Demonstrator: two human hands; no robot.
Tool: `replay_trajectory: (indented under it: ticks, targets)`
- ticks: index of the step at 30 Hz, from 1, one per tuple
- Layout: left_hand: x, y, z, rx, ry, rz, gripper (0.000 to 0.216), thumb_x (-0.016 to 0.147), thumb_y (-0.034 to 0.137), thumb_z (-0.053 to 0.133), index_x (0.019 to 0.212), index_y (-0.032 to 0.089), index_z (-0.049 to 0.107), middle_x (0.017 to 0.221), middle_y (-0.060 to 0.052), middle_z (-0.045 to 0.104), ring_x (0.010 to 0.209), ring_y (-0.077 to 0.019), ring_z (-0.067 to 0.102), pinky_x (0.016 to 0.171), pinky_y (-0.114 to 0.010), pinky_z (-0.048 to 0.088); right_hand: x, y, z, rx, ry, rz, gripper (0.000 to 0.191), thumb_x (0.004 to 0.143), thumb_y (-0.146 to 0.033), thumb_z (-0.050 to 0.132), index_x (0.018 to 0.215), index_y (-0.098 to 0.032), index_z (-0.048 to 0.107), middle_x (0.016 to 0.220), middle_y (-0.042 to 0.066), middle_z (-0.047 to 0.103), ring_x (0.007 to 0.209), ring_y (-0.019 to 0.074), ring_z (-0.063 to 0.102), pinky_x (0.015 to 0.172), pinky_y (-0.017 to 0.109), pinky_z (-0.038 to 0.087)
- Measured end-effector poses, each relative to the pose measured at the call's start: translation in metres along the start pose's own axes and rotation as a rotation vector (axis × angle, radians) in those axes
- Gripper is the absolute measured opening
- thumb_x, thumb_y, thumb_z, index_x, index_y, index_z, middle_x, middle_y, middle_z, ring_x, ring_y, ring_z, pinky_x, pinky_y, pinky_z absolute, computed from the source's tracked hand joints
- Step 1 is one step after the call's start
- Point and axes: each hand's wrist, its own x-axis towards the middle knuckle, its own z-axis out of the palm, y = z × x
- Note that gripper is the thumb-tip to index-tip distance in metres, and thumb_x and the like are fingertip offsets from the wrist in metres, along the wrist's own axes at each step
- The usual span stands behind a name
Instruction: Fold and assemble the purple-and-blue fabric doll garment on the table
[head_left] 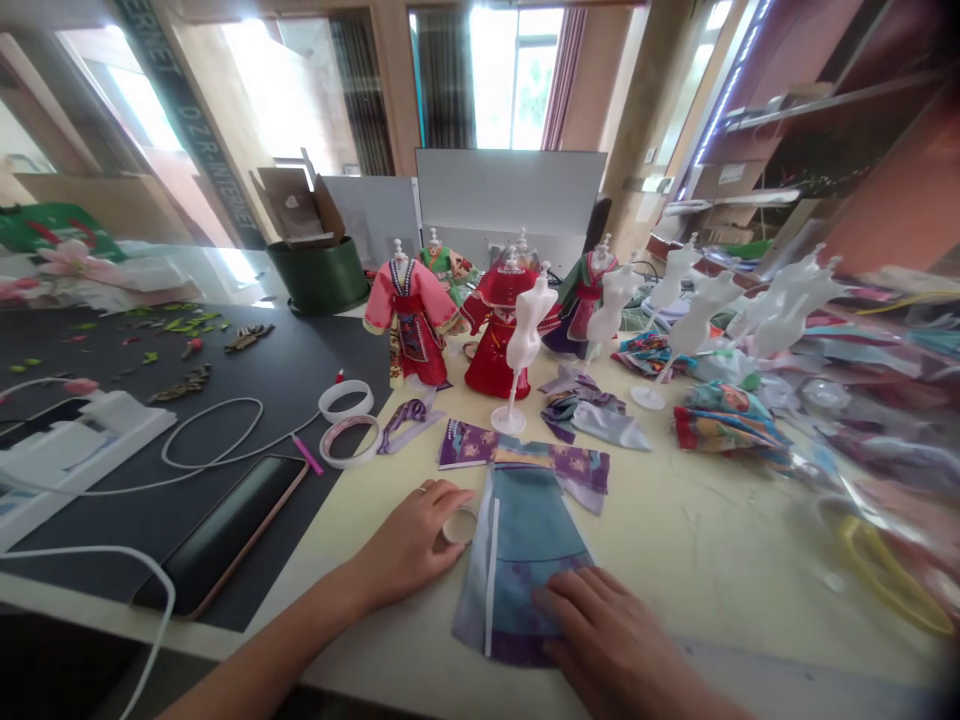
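While the blue printed skirt lies flat on the pale table, the right hand is held open and pressed on its lower part. The left hand is kept half-clenched against a small pale roll just beside the skirt (whether the roll is truly grasped cannot be told). Four dressed doll forms and five bare white dress forms are standing behind it. Two larger tape rolls are seen on the black mat, and "DZR-INTERNET" can be read on a dark banner.
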Motion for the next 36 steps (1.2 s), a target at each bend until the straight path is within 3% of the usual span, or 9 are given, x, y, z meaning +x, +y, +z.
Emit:
replay_trajectory:
  ticks: [4, 9, 13, 16, 21, 25, 28, 32, 36]
  targets:
    - [-0.016, -0.009, -0.010, -0.149, 0.042, -0.129, 0.055, 0.073, 0.012, 0.054, 0.125, 0.025, 0.043, 0.112, -0.005, 0.054, 0.102, -0.0210, 0.051, 0.091, -0.039, 0.044, -0.015, 0.008, 0.012, -0.014, 0.071, -0.013, 0.016, 0.083, -0.015, 0.046, 0.095, -0.018, 0.055, 0.080, 0.006, 0.061, 0.070, 0.0205, 0.056, 0.061, 0.033, 0.048]
    - [-0.028, -0.016, -0.017, -0.558, 0.075, -0.352, 0.046, 0.077, 0.023, 0.054, 0.122, 0.023, 0.043, 0.100, -0.003, 0.054, 0.087, -0.0152, 0.056, 0.083, -0.032, 0.048, -0.023, 0.010, 0.017, -0.022, 0.177, -0.047, 0.016, 0.087, -0.018, 0.041, 0.093, -0.018, 0.056, 0.075, 0.005, 0.062, 0.064, 0.0190, 0.056, 0.056, 0.030, 0.046]
    - [-0.031, -0.019, -0.014, -0.638, 0.107, -0.389, 0.046, 0.078, 0.026, 0.054, 0.122, 0.021, 0.044, 0.103, -0.004, 0.054, 0.089, -0.0152, 0.056, 0.083, -0.031, 0.048, -0.021, 0.008, 0.019, 0.000, 0.213, -0.054, 0.015, 0.089, -0.017, 0.040, 0.092, -0.018, 0.055, 0.074, 0.004, 0.062, 0.063, 0.0176, 0.056, 0.056, 0.029, 0.046]
    - [-0.030, -0.025, -0.017, -0.393, 0.190, -0.385, 0.046, 0.076, 0.024, 0.053, 0.122, 0.022, 0.045, 0.104, -0.004, 0.055, 0.087, -0.0160, 0.056, 0.082, -0.033, 0.048, -0.021, 0.008, 0.020, -0.001, 0.240, -0.074, 0.016, 0.090, -0.018, 0.039, 0.089, -0.018, 0.055, 0.071, 0.004, 0.062, 0.061, 0.0168, 0.055, 0.055, 0.028, 0.045]
    - [-0.034, -0.049, -0.029, 0.308, 0.303, -0.333, 0.046, 0.073, 0.016, 0.048, 0.119, 0.017, 0.048, 0.111, -0.009, 0.055, 0.102, -0.0252, 0.052, 0.090, -0.041, 0.042, -0.024, 0.007, 0.017, -0.027, 0.284, -0.092, 0.017, 0.089, -0.014, 0.038, 0.088, -0.018, 0.055, 0.069, 0.004, 0.060, 0.059, 0.0155, 0.053, 0.052, 0.026, 0.042]
    - [-0.044, -0.065, -0.032, 0.554, 0.336, -0.313, 0.042, 0.074, 0.016, 0.046, 0.115, 0.014, 0.052, 0.108, -0.013, 0.057, 0.098, -0.0302, 0.054, 0.086, -0.046, 0.042, -0.024, -0.001, 0.019, -0.064, 0.293, -0.084, 0.020, 0.087, -0.010, 0.037, 0.086, -0.018, 0.056, 0.067, 0.003, 0.060, 0.059, 0.0156, 0.052, 0.054, 0.027, 0.040]
    - [-0.047, -0.050, -0.027, 0.587, 0.342, -0.191, 0.036, 0.080, 0.023, 0.047, 0.115, 0.015, 0.052, 0.112, -0.013, 0.057, 0.102, -0.0297, 0.052, 0.089, -0.046, 0.041, -0.018, -0.009, 0.022, -0.064, 0.243, -0.059, 0.021, 0.086, -0.011, 0.038, 0.084, -0.019, 0.057, 0.067, 0.002, 0.059, 0.060, 0.0162, 0.050, 0.054, 0.027, 0.039]
    - [-0.038, 0.005, -0.012, 0.257, 0.151, 0.017, 0.027, 0.083, 0.026, 0.051, 0.109, 0.021, 0.056, 0.106, -0.006, 0.060, 0.098, -0.0221, 0.054, 0.087, -0.037, 0.043, -0.008, -0.018, 0.026, -0.046, 0.214, -0.032, 0.019, 0.086, -0.014, 0.040, 0.084, -0.018, 0.058, 0.069, 0.003, 0.058, 0.061, 0.0175, 0.049, 0.055, 0.028, 0.038]
    - [-0.031, 0.046, 0.004, 0.044, 0.021, 0.041, 0.012, 0.078, 0.019, 0.060, 0.089, 0.020, 0.060, 0.090, -0.003, 0.061, 0.084, -0.0206, 0.053, 0.077, -0.036, 0.045, -0.003, -0.023, 0.029, -0.073, 0.179, -0.037, 0.021, 0.087, -0.013, 0.038, 0.083, -0.017, 0.058, 0.068, 0.004, 0.055, 0.061, 0.0183, 0.047, 0.056, 0.030, 0.038]
